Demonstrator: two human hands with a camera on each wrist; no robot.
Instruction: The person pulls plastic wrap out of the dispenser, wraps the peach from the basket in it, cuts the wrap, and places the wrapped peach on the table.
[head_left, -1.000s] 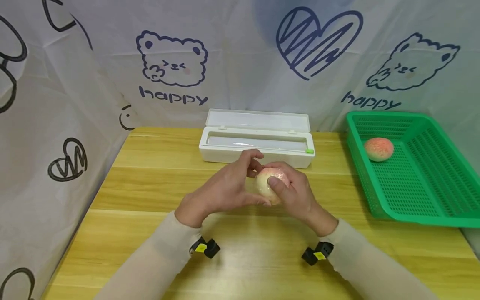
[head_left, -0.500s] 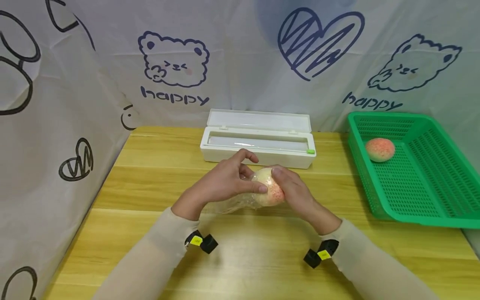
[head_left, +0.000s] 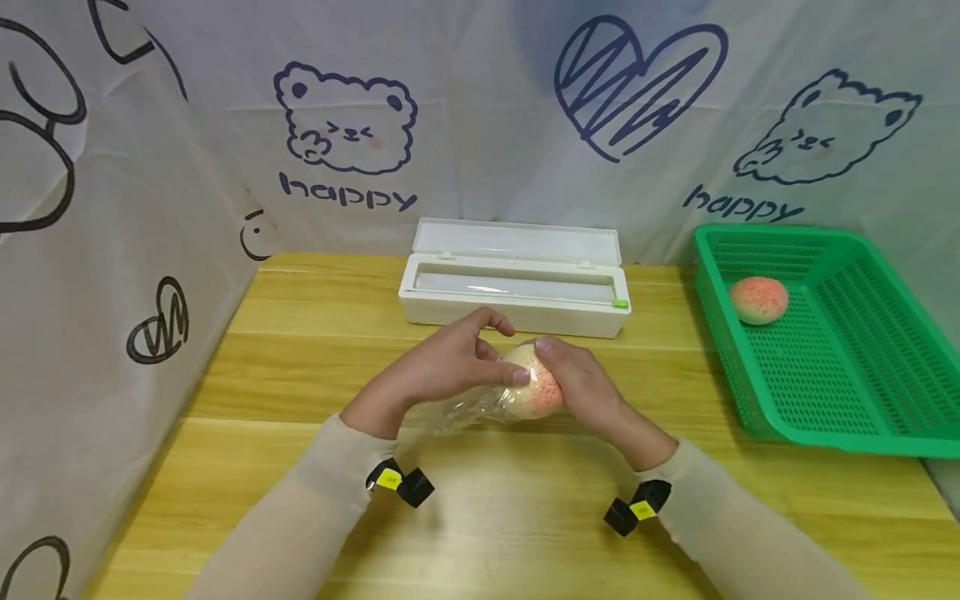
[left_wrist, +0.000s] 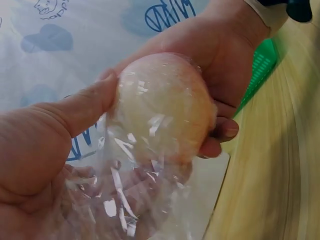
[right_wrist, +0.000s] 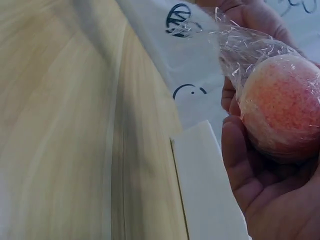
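A pink and cream peach in clear plastic wrap is held above the table between both hands. My right hand grips its right side, with the thumb on top; in the right wrist view the fingers cup the peach from below. My left hand is at the other side, its thumb on the wrapped surface and its index finger raised and bent. Loose plastic wrap trails left from the peach under the left hand. In the left wrist view the film is crumpled and shiny, with left fingers showing through it.
Behind the hands stands a white plastic wrap dispenser, lid raised, with a roll inside and a small green slider at its right end. At the right, a green basket holds another peach. A printed cloth hangs behind the wooden table.
The peach has turned between the hands, so its pink side now faces front right. The loose wrap has come into view at the left. The right thumb has shifted to the peach's top.
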